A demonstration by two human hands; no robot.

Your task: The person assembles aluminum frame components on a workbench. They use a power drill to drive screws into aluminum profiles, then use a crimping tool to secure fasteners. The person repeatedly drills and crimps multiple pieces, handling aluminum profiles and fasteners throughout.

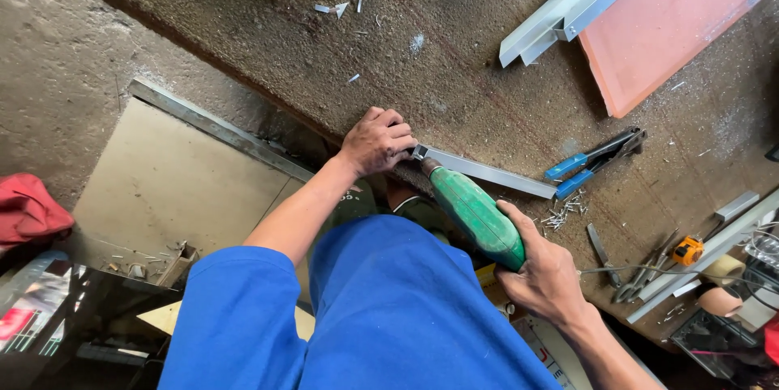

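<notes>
Your left hand (376, 142) clamps the aluminium strip (487, 172); right hand (545, 276) fingers wrapped around the green drill (475, 215).

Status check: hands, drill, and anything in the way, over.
Left hand pins metal strip at its end. Right hand holds green drill, tip at the strip's end. Blue-handled riveter and loose rivets lie nearby.

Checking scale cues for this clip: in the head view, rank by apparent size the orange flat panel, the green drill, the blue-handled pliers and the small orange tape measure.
1. Orange flat panel
2. Green drill, though nearer the camera
3. Blue-handled pliers
4. Small orange tape measure
</notes>
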